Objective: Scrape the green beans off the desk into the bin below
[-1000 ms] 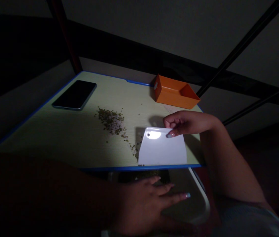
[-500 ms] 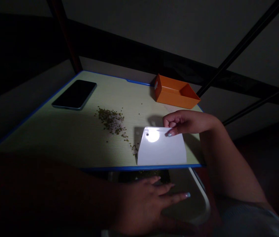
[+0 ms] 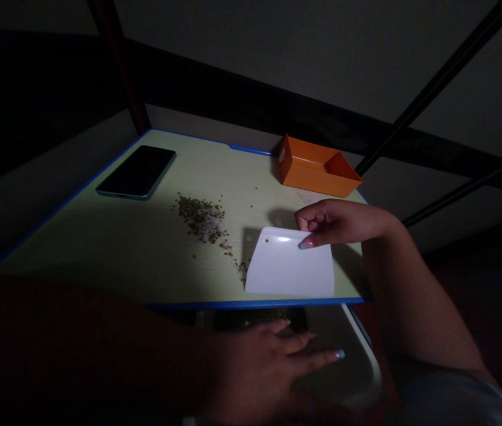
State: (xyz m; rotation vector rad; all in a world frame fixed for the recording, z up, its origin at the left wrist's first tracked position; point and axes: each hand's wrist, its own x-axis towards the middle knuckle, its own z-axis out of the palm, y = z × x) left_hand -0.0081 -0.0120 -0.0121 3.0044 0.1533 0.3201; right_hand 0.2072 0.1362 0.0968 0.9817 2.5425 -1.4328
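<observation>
One white scraper (image 3: 290,266), one pile of green and white grains (image 3: 204,219), one smartphone (image 3: 138,173), one orange tray (image 3: 317,180), one table (image 3: 100,248). Scraper slightly farther back from the blue edge (image 3: 251,305) than a second ago; glare smaller. Right hand (image 3: 334,223) — thumb and fingers clamped on scraper's top. Left hand (image 3: 255,370) — back upward, fingers apart, over one white tub (image 3: 368,351).

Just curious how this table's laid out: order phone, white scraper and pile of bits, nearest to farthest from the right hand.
From the right hand:
1. White scraper, gripped at its upper edge.
2. Pile of bits, left of the scraper.
3. Phone, farther left, toward the back.
</observation>
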